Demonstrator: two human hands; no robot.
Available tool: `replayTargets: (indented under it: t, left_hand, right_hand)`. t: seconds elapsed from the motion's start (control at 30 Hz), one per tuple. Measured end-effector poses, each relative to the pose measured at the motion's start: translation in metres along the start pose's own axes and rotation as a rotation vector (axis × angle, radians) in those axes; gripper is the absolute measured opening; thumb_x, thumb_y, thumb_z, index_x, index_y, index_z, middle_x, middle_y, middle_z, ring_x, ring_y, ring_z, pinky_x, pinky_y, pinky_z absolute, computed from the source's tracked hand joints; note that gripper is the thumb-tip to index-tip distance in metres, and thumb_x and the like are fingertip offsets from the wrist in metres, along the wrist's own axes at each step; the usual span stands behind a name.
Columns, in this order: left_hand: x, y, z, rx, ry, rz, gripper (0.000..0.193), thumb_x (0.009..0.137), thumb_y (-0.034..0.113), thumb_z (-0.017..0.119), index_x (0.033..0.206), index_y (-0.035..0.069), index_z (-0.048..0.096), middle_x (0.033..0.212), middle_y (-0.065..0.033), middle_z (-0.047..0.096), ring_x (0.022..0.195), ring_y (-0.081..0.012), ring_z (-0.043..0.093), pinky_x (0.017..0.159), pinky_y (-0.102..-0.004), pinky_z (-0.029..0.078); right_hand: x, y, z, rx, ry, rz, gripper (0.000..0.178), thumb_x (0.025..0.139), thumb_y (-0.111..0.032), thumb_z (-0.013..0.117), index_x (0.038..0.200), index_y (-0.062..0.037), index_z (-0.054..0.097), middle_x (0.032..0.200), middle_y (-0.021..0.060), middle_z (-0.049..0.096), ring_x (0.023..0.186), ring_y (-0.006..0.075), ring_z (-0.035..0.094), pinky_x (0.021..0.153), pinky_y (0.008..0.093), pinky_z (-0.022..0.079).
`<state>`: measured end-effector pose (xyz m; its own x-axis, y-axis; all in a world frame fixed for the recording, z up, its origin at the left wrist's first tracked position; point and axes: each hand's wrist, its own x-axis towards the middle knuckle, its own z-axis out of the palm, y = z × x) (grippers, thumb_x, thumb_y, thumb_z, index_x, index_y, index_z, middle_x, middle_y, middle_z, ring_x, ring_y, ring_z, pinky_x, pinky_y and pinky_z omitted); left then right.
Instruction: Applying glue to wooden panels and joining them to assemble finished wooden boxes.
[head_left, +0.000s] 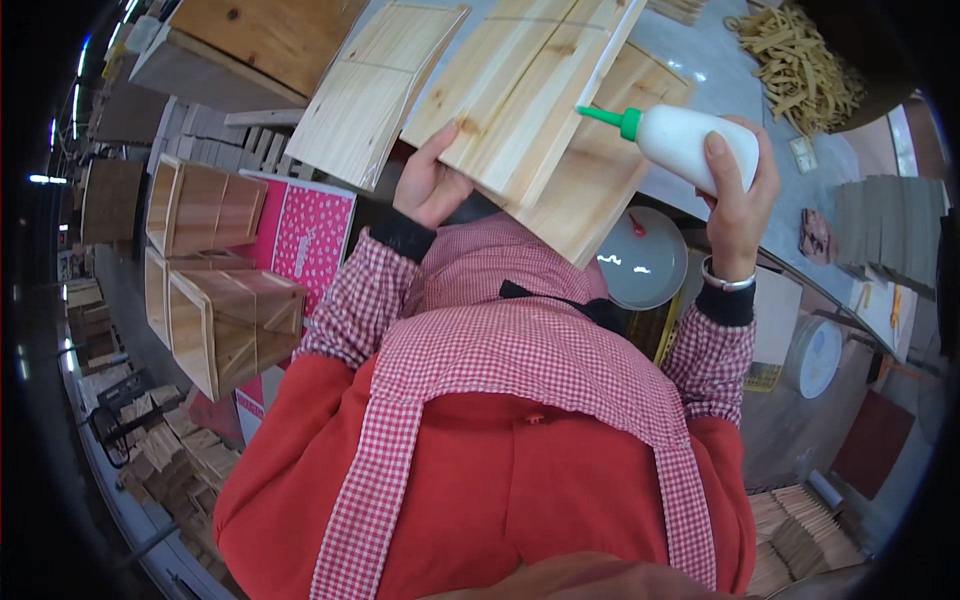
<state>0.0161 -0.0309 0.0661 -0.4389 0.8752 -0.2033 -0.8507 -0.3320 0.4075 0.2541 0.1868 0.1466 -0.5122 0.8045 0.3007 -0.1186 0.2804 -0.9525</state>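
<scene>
My right hand (742, 185) is wrapped round a white glue bottle (690, 145) with a green nozzle, tilted so its tip meets the right edge of a wooden panel (520, 90). Along that edge runs a pale white line. With my left hand (432, 182) I grip the panel's near left edge, the thumb lying on top and the other fingers partly hidden beneath. Under it on the right lies another wooden panel (590, 195), its corner jutting toward my apron. To the left is a separate thin wooden board (375, 90).
Several wooden boxes (235, 320) stand at the left beside a pink patterned carton (310, 225). A round bowl (645, 260) of liquid sits below the table edge. Curled wood strips (800, 65) are heaped far right, with stacked grey boards (890, 230) nearer.
</scene>
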Motion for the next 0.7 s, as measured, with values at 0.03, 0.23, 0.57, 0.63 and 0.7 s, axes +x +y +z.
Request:
replayTargets:
  t: [0.03, 0.23, 0.57, 0.63, 0.7]
  left_hand:
    - [0.005, 0.002, 0.000, -0.004, 0.013, 0.008, 0.049, 0.094, 0.012, 0.052, 0.137, 0.002, 0.032, 0.137, -0.0160, 0.044, 0.128, -0.0282, 0.043, 0.108, -0.0455, 0.035]
    - [0.017, 0.010, 0.002, 0.022, -0.011, 0.027, 0.045, 0.093, 0.014, 0.055, 0.133, 0.002, 0.039, 0.132, -0.0150, 0.049, 0.123, -0.0275, 0.048, 0.106, -0.0428, 0.039]
    - [0.033, 0.009, 0.002, 0.036, 0.049, 0.108, 0.039, 0.093, 0.014, 0.055, 0.127, -0.001, 0.043, 0.128, -0.0149, 0.052, 0.118, -0.0273, 0.051, 0.105, -0.0431, 0.040]
    - [0.034, 0.014, -0.001, -0.017, 0.061, 0.099, 0.040, 0.092, 0.012, 0.056, 0.127, -0.001, 0.044, 0.127, -0.0153, 0.053, 0.120, -0.0280, 0.049, 0.107, -0.0444, 0.036]
    - [0.029, 0.005, -0.005, -0.061, 0.099, 0.142, 0.040, 0.090, 0.010, 0.057, 0.127, -0.001, 0.046, 0.127, -0.0152, 0.053, 0.122, -0.0281, 0.047, 0.108, -0.0450, 0.033]
  right_hand:
    - [-0.005, 0.000, 0.003, -0.005, -0.030, -0.045, 0.031, 0.085, -0.025, 0.068, 0.099, -0.0012, 0.056, 0.081, 0.0036, 0.059, 0.062, 0.0079, 0.054, 0.046, 0.0201, 0.042]
    - [-0.032, -0.014, 0.011, -0.028, -0.194, -0.087, 0.030, 0.084, -0.023, 0.068, 0.101, -0.0004, 0.056, 0.082, 0.0031, 0.058, 0.065, 0.0081, 0.053, 0.053, 0.0207, 0.042]
    - [-0.022, -0.005, 0.017, -0.102, -0.164, -0.136, 0.031, 0.085, -0.022, 0.065, 0.104, -0.0002, 0.054, 0.092, 0.0053, 0.057, 0.075, 0.0108, 0.053, 0.066, 0.0219, 0.044]
    - [-0.025, -0.003, 0.014, -0.077, -0.180, -0.128, 0.031, 0.085, -0.021, 0.064, 0.106, -0.0009, 0.053, 0.092, 0.0055, 0.057, 0.076, 0.0112, 0.053, 0.066, 0.0232, 0.046]
    - [-0.028, 0.013, 0.007, -0.019, -0.071, -0.109, 0.032, 0.084, -0.020, 0.063, 0.108, -0.0022, 0.051, 0.090, 0.0053, 0.056, 0.074, 0.0114, 0.054, 0.062, 0.0241, 0.046]
